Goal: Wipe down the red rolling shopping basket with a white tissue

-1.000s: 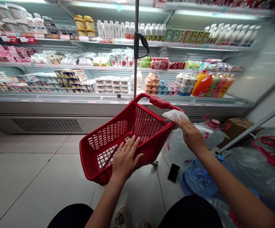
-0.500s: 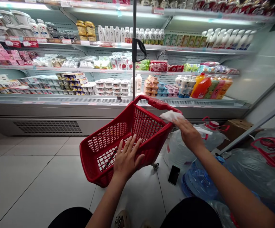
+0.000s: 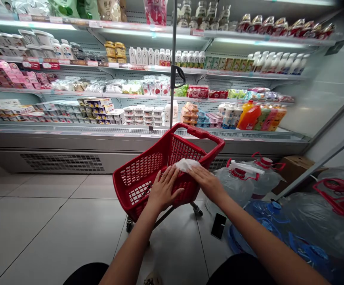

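A red plastic shopping cart (image 3: 142, 164) with latticed walls stands at the middle, its handle towards the upper right. My left hand (image 3: 163, 190) lies with fingers spread on the cart's near side rim and holds nothing. Beside it, my right hand (image 3: 205, 179) presses a white cloth (image 3: 186, 164) onto the same rim, just right of my left fingertips. What is under the cloth is hidden. A dark thin object lies in the basket, partly seen through the lattice.
Behind the cart stands an open refrigerated shelf (image 3: 62, 138) with dairy goods and drinks. Large water bottles (image 3: 255, 221) crowd the right side. A black phone (image 3: 218, 226) lies on the tiled floor (image 3: 56, 233). A cardboard box (image 3: 298, 164) stands behind the bottles.
My right hand has moved left and down with the white cloth, from the handle corner to the rim near my left hand. The cart has shifted slightly and the view has tilted up.
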A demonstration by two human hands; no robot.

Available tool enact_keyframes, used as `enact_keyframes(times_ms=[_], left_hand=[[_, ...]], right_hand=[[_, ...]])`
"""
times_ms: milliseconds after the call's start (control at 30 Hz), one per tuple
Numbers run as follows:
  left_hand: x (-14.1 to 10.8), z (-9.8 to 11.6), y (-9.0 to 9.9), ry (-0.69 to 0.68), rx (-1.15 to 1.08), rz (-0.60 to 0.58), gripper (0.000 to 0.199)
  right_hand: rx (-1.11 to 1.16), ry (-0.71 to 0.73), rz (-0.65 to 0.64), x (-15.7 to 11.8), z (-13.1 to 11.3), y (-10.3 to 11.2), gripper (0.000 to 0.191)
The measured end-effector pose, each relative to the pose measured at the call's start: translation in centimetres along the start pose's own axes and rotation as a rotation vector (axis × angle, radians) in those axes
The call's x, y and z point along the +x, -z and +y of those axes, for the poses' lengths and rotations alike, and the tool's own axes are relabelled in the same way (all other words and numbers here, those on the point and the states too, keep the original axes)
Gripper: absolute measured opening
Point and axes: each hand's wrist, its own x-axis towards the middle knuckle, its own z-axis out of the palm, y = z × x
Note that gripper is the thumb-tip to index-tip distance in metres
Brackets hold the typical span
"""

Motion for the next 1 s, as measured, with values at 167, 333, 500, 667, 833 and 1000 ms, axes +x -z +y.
enact_keyframes(times_ms=[167, 333, 500, 667, 833, 1000], left_hand=[[-4.0, -4.6, 1.9, -0.005, 0.042, -0.019, 0.074], [-7.2, -7.1, 2.7, 0.093, 0.083, -0.026, 0.072], [-6.5, -5.8, 1.9, 0.176, 0.084, 0.031, 0.075], [-6.1, -5.4, 1.5, 0.19, 0.065, 0.066, 0.077], [-6.2, -4.7, 1.6, 0.276, 0.046, 0.061, 0.075], [-5.6, -2.9, 1.1, 0.325, 0.059, 0.084, 0.076]], right_hand=[[-0.118, -0.136, 0.031, -0.2, 6.3, 1.5, 0.074], [-0.074, -0.182, 0.08, 0.5, 4.4, -0.5, 0.075], [0.105, -0.1, 0.083, 1.8, -5.4, -3.8, 0.076], [0.192, 0.045, 0.036, 2.3, -10.6, -4.3, 0.075], [0.081, -0.038, 0.028, 1.0, -2.9, -3.0, 0.072], [0.05, -0.184, 0.069, 0.0, 2.1, -2.8, 0.072]])
